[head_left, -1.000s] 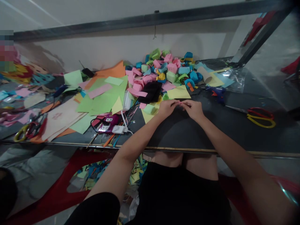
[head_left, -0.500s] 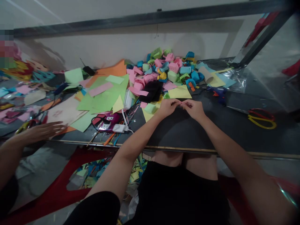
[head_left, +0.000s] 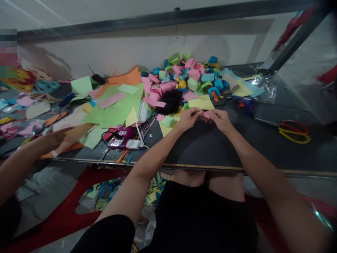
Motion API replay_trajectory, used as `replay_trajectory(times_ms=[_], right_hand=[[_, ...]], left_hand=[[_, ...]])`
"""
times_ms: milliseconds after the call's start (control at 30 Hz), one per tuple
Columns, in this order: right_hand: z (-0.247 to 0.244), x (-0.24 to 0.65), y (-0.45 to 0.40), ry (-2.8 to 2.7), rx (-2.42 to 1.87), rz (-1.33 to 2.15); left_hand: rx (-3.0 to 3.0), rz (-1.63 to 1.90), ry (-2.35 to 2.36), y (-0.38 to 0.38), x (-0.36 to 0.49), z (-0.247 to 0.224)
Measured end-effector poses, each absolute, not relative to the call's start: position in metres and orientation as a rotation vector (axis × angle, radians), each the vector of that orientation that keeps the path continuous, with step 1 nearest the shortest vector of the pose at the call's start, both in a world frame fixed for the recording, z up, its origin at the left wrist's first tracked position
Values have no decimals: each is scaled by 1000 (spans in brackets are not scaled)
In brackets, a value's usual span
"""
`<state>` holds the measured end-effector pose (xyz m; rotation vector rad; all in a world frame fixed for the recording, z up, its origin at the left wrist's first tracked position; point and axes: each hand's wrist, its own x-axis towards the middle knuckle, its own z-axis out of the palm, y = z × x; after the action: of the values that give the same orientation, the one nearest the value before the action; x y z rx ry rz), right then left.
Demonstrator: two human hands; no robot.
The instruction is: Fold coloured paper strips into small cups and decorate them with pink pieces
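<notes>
Between my two hands is a small pink paper strip (head_left: 205, 115), held up over the dark tabletop (head_left: 210, 147). My left hand (head_left: 190, 117) pinches its left end with thumb and fingers. At the other end, the fingers of my right hand (head_left: 220, 118) are closed on it. Just behind them lies a sheet of yellow paper (head_left: 202, 102). A pile of small folded paper pieces (head_left: 194, 75) in pink, green, blue and orange rises against the wall. How the strip is folded is too small to tell.
Scissors (head_left: 294, 132) and a blue glue gun (head_left: 246, 104) lie to the right. On the left are green sheets (head_left: 113, 109), a purple power strip (head_left: 121, 137) with a white plug and cords, and a co-worker's hand (head_left: 54, 139) on a paper sheet. A metal bar (head_left: 158, 21) crosses behind.
The pink strip now shows more plainly between my fingers, and my right hand has shifted slightly right. The co-worker's hand has changed pose, and the paper beneath it has tilted.
</notes>
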<state>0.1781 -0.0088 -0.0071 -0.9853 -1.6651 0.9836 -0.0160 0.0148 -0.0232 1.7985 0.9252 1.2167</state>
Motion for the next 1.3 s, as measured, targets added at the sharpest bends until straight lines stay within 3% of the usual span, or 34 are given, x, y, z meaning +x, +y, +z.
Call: replay_trajectory(times_ms=[200,567,900,1300], right_hand=[[-13,184,-1,-1606,-937,1119],[-9,179,-5,-1716,-950,298],[-11,180,-3,-1665,-998,558],[-12,181,-2,-1640,-1008,638]], left_hand=[[1519,1247,813,16,-10,-24],[1423,1259,787,15,-6,-23],[1666,1182,911,7,-8,-19],[1786,1177,1013,5,-13,-21]])
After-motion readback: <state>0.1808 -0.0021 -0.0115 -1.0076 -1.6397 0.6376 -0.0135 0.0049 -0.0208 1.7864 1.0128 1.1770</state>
